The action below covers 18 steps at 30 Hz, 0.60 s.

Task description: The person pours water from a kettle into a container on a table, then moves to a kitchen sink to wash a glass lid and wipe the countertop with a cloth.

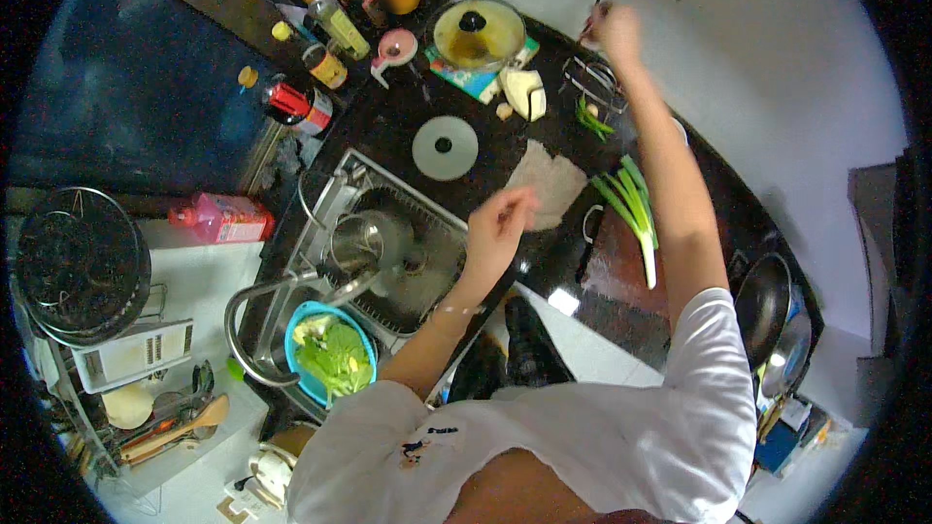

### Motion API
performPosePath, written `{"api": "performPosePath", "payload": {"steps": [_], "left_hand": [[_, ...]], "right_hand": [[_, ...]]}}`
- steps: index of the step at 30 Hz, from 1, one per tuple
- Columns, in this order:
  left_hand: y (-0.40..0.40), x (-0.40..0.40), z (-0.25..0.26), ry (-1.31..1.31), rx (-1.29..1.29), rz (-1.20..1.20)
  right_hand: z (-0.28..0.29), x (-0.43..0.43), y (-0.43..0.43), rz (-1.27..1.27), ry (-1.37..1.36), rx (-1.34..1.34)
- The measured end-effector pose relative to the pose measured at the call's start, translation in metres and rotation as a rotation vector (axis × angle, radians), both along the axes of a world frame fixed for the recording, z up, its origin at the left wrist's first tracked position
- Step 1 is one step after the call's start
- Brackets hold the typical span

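Observation:
My left hand [504,222] is half curled above the near edge of a beige cloth [546,182] on the black counter; whether it holds anything cannot be told. Far up at the right, my right hand [615,29] is blurred, with its fingers around a small dark reddish thing near the wall. Just below that hand stands a wire rack [593,84], with green peppers [593,120] beside it. Scallions [633,204] lie across a reddish-brown cutting board [619,255], left of my right forearm. A black-handled tool [586,255] lies along the board's left side.
Left of my hands is a sink [429,284] with a metal pot; a blue basket of leafy greens [335,356] sits nearer. A glass-lidded pan [477,36], a round lid [445,148] and bottles [338,25] stand farther back. Pans [763,306] lean at the right.

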<state>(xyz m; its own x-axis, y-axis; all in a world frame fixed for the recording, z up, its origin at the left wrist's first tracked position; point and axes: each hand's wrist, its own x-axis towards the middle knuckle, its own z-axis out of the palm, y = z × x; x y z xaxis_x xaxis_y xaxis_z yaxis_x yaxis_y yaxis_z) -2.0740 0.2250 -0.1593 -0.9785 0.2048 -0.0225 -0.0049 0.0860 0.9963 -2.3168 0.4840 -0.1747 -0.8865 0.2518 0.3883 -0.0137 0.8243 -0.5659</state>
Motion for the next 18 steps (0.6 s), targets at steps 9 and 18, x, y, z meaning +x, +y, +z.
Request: {"api": "performPosePath", "payload": {"steps": [9,18], "left_hand": [[-0.085,0.120,-0.065,-0.361,-0.037,0.057],[-0.083,0.161,-0.074,-0.395,-0.074,0.063]], "right_hand": [[-0.198,0.213,-0.144,-0.044,-0.247,0.423],[-0.198,0.219,-0.131,-0.284,-0.472,0.404]]}}
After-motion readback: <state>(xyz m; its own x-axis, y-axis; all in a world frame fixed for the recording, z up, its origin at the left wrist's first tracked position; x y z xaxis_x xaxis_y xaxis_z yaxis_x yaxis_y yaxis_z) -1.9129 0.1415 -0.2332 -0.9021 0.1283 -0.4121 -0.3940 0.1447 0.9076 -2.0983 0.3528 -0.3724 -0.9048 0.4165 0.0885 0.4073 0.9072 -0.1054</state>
